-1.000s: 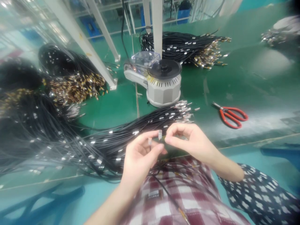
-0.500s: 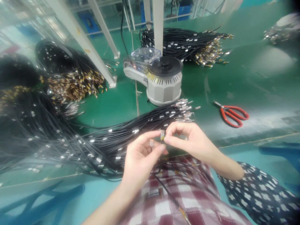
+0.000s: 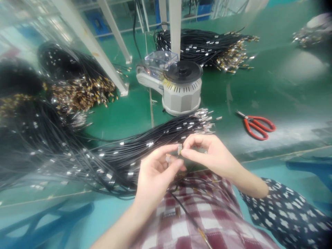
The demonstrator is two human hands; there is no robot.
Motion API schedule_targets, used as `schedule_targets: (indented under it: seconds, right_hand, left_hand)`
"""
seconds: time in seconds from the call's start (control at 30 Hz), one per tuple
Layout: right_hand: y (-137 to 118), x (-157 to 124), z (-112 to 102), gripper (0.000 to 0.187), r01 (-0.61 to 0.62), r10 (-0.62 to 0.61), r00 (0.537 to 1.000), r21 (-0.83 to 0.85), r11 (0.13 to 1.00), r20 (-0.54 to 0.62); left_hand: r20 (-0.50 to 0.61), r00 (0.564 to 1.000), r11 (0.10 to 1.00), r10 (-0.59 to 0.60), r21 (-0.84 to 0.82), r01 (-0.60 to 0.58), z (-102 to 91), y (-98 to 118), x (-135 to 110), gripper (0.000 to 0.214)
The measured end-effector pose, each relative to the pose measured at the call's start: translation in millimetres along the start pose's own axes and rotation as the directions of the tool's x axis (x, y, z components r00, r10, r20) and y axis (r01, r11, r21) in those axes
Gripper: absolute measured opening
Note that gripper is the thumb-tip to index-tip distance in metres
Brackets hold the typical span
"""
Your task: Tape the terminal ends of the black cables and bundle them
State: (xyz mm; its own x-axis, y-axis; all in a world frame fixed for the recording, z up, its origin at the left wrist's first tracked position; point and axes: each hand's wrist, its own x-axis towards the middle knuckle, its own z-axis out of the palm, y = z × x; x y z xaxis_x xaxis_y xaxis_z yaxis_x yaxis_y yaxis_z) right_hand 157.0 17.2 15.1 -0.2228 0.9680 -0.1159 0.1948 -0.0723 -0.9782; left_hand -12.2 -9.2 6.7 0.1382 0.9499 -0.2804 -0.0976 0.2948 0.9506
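Over my lap, my left hand [image 3: 157, 169] curls around a black cable, its index fingertip against a small silvery connector end [image 3: 180, 148] with a bit of yellow at its base. A second small end piece [image 3: 168, 158], whitish with orange, pokes up between the thumb and fingers of this hand. My right hand [image 3: 207, 149] pinches thumb and index finger together right at the connector's edge; whatever lies between those fingertips is hidden. From beneath the hands, a black cable [image 3: 184, 210] runs down over the checked apron [image 3: 178, 230].
A bundle of black cables [image 3: 140, 138] lies behind my hands. Beyond it stands a grey round tape dispenser [image 3: 181, 93]. Red-handled pliers [image 3: 256, 126] rest at right. More cable bundles [image 3: 83, 91] lie at left and one cable heap [image 3: 202, 46] at back, near white posts [image 3: 175, 31].
My hands keep almost the same pose at the connector. The right fingertips have shifted very slightly left and cover a little more of its yellow base.
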Motion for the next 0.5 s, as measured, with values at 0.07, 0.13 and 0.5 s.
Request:
schedule_targets:
  seconds: [0.07, 0.13, 0.5]
  right_hand:
    - [-0.8, -0.2, 0.8, 0.011, -0.005, 0.005, 1.0, -0.004, 1.0, -0.008]
    - [-2.0, -0.6, 2.0, 0.012, -0.004, 0.004, 1.0, -0.014, 1.0, -0.015]
    - [-3.7, -1.7, 3.2, 0.012, 0.036, -0.036, 0.999, 0.005, 0.999, 0.001]
  left_hand:
    - [0.001, 1.0, 1.0, 0.0, -0.001, 0.0, 0.1, -0.2, 0.1, 0.031]
    - [0.002, 1.0, 1.0, -0.001, -0.007, 0.001, 0.7, -0.7, 0.6, 0.03]
    - [0.028, 0.999, 0.986, -0.02, -0.165, 0.025, 5.0, 0.3, 7.2, 0.018]
